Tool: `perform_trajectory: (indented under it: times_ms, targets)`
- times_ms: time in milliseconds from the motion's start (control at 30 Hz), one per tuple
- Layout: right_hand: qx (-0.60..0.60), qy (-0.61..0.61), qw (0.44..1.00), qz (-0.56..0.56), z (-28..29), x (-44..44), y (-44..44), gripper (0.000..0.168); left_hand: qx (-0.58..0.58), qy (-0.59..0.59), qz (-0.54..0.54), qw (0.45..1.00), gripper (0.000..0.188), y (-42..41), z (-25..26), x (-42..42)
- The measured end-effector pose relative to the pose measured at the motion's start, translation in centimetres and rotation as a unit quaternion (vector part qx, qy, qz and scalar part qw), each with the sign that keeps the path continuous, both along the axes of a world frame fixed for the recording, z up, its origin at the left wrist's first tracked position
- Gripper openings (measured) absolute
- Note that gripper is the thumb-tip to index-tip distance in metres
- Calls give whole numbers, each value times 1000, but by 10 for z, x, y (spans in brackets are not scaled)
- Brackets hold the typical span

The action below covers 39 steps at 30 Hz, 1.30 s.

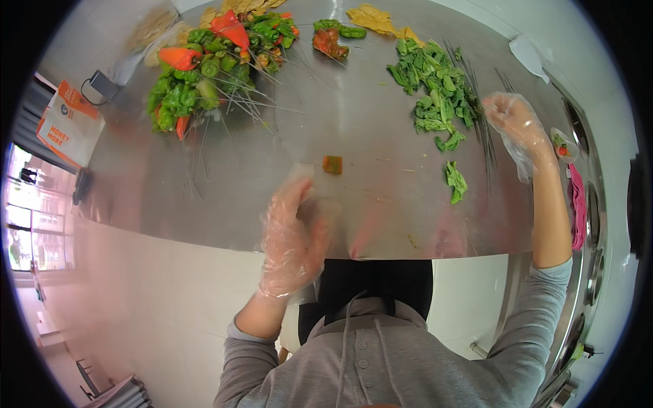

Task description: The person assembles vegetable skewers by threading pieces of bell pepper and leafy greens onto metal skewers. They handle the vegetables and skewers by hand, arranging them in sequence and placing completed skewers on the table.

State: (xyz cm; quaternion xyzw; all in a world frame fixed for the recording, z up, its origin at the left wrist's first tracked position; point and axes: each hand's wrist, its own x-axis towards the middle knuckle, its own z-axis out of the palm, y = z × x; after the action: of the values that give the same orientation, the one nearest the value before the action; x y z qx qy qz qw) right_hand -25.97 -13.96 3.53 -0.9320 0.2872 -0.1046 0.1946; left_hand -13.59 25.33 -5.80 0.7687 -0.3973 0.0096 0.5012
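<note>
My left hand [296, 229], in a clear plastic glove, is raised near the steel table's front edge, fingers apart and holding nothing. A small orange and green pepper piece [332, 164] lies just beyond it. My right hand [510, 115], also gloved, is at the right beside a bundle of thin metal skewers [484, 148]; its fingers are curled, and whether they grip a skewer cannot be told. Leafy greens [433, 92] lie left of the skewers, with one loose leaf [455, 182] nearer me. Skewered green and red peppers [204, 76] are heaped at the back left.
Yellow tofu-skin-like sheets [375, 19] and a few peppers [330, 43] lie at the steel table's [306, 132] back. A paper bag [71, 125] stands at the left edge. On the right are a small clear bag [563, 148] and a pink cloth [577, 206].
</note>
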Motion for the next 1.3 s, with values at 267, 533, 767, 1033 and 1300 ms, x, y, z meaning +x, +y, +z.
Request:
perform_trajectory:
  times_ms: [267,533,767,1033,1300]
  targets:
    - [-22,3,990,-138,-44,-70,-44,24,230,-180,41,955,37,-50,51,18]
    - [-75,24,995,-67,-56,-59,-32,29,329,-231,-7,916,12,-77,33,37]
    - [-101,52,993,-40,-50,-47,-28,27,339,-246,-9,908,6,-62,48,45]
    - [-132,64,989,-28,-47,-38,-30,22,359,-313,26,879,29,-23,54,62]
    - [-128,11,990,-54,-61,-33,-50,17,243,-259,60,933,41,-6,67,13]
